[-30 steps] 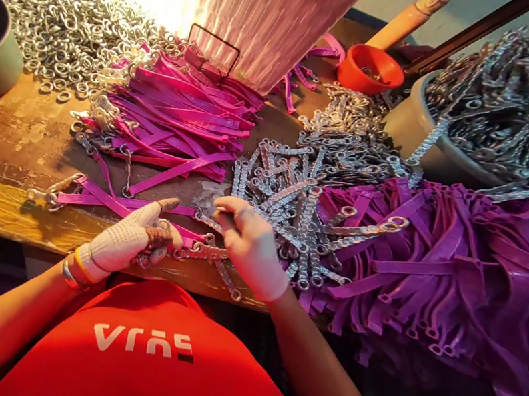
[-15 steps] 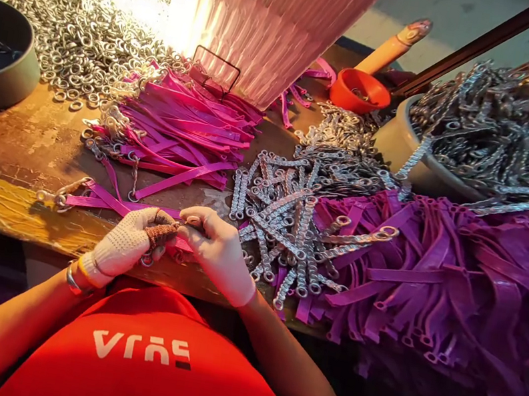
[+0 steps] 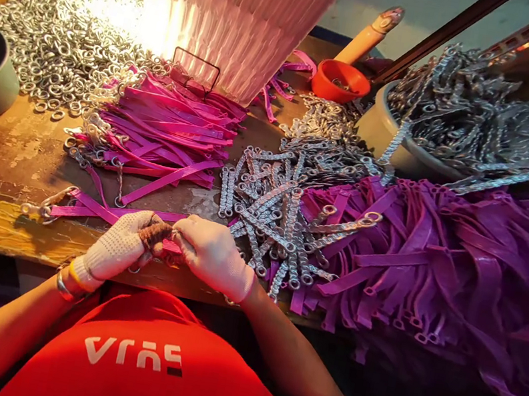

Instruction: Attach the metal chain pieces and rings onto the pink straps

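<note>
Both my hands meet at the table's front edge, in white knit gloves. My left hand [image 3: 122, 242] is closed, a brown wrapping [image 3: 154, 234] round one of its fingers. Below its fingers peeks a small metal ring [image 3: 133, 269]; the rest of what it grips is hidden. My right hand [image 3: 214, 254] pinches at the left fingertips, its fingers turned down over something too small to make out. Just behind the hands lie magenta straps [image 3: 90, 206] with metal links [image 3: 45, 202] on their left end. Beyond them is a pile of magenta straps [image 3: 170, 121].
Loose metal rings [image 3: 51, 47] heap at back left, beside a dark round tub [image 3: 0, 93]. Braided metal chain pieces [image 3: 273, 206] lie right of my hands. Purple straps [image 3: 416, 264] spread over the right edge. Behind stand a chain-filled bucket [image 3: 378, 126] and a red bowl [image 3: 339, 82].
The view has shifted a little to the right. My right hand has rolled inward, its fingers now folded down over the spot it pinches. My left hand keeps its grip.
</note>
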Tool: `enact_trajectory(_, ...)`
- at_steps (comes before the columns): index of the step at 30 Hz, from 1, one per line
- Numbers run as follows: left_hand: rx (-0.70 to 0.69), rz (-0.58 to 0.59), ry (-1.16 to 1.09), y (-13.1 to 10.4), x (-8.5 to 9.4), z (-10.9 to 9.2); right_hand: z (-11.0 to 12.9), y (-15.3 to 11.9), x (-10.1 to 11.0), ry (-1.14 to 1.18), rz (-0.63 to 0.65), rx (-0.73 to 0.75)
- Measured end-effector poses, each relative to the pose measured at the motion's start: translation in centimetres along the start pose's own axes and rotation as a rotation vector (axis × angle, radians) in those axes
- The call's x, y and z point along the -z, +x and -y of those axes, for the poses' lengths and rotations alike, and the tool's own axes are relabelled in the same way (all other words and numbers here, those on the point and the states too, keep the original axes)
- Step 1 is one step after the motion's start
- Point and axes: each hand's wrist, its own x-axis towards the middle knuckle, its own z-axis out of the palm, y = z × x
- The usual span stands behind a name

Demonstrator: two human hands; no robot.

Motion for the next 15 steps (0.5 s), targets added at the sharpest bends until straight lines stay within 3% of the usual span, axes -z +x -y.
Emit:
enact_trajectory(3, -0.089, 0.052, 0.16, 0.2, -0.1, -1.1, -0.3, -0.1, 0.5, 0.11, 0.005, -0.015)
enact_trajectory(7, -0.061, 0.103, 0.129, 1.6, -0.3, -2.2, -0.5, 0.0, 0.0, 0.379, -0.197, -0.107)
enact_trajectory(10, 0.009, 0.137, 0.03, 2.9, -0.8, -2.6, 0.1, -0.5, -0.2, 0.188, -0.296, -0.222)
enact_trajectory(12, 0.02, 0.158, 0.01, 3.7, -1.5, -2.8, 0.5, -1.0, 0.5, 0.066, -0.212, -0.338)
enact_trajectory(15, 0.012, 0.207, 0.029, 5.2, -2.6, -3.3, 0.4, -2.1, 2.1, 0.073, 0.06, -0.516)
